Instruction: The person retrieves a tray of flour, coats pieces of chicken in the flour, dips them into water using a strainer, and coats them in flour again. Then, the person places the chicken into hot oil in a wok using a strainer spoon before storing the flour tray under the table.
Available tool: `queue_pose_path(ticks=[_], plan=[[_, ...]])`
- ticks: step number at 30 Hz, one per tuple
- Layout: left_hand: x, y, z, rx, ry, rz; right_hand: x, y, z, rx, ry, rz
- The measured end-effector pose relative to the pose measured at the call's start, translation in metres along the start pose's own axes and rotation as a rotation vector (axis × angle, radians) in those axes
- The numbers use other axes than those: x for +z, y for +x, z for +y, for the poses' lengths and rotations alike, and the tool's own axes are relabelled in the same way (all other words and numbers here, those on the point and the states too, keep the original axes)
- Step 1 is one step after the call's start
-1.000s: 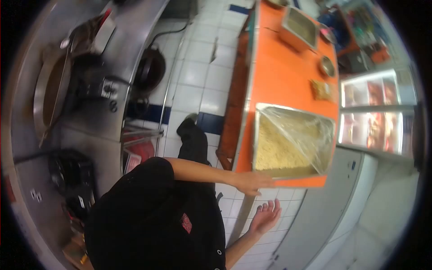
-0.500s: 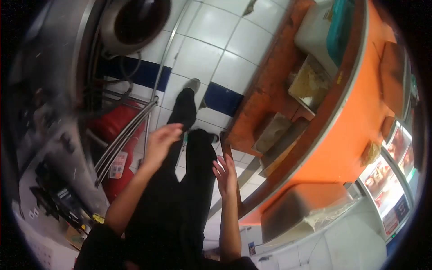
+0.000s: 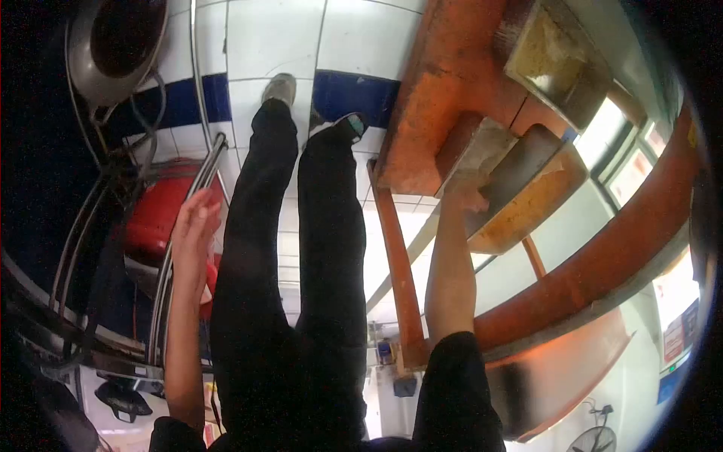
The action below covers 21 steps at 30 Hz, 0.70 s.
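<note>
Orange, worn shelf (image 3: pixel 425 102) under the bench (image 3: pixel 587 282): on it sit a small metal pan (image 3: pixel 491 147) and, just beside it, a browned long pan (image 3: pixel 538 196), with a third pan (image 3: pixel 553 64) farther along. Your right hand (image 3: pixel 468 197) reaches to the near end of the small pan, next to the long pan; you can't tell whether its grip is clamped. Your left hand (image 3: pixel 197 230) holds nothing, fingers apart, near the steel bars (image 3: pixel 202 175) and red container (image 3: pixel 154 218).

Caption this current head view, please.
Right hand at the metal pans on an orange shelf, left hand near a red container, seen from the head camera.
</note>
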<state>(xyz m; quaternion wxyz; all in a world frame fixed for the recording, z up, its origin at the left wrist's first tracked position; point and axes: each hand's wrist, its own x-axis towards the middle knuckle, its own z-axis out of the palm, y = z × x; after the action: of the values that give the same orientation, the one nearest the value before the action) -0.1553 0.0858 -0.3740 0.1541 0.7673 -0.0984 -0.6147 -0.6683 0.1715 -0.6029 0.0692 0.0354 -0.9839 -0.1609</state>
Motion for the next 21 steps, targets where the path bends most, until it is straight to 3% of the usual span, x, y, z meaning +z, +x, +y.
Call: queue_pose_path(ticks=[3, 6, 11, 15, 16, 17, 19, 21], plan=[[0.009, 0.028, -0.029, -0.058, -0.101, -0.083, 0.003, 0.042, 0.029, 0.089, -0.107, -0.088], [0.032, 0.014, -0.019, -0.039, 0.005, -0.119, 0.007, 0.074, 0.030, 0.042, -0.111, -0.190], [0.010, 0.016, -0.028, -0.068, 0.060, -0.179, 0.003, 0.126, 0.035, -0.069, -0.002, -0.357], [0.001, 0.026, -0.016, -0.133, -0.205, -0.095, 0.096, 0.181, 0.105, -0.150, 0.422, -0.404], [0.001, 0.028, -0.015, -0.140, -0.193, -0.066, 0.100, 0.171, 0.100, -0.206, 0.624, -0.444], [-0.001, 0.025, -0.018, -0.162, -0.178, -0.039, 0.098, 0.172, 0.097, -0.180, 0.606, -0.475], [-0.005, 0.025, -0.025, -0.156, -0.193, -0.047, 0.013, 0.121, 0.029, -0.130, 0.567, -0.536], [-0.007, 0.029, -0.030, -0.111, -0.176, -0.007, 0.014, 0.106, 0.009, -0.058, 0.809, -0.548]])
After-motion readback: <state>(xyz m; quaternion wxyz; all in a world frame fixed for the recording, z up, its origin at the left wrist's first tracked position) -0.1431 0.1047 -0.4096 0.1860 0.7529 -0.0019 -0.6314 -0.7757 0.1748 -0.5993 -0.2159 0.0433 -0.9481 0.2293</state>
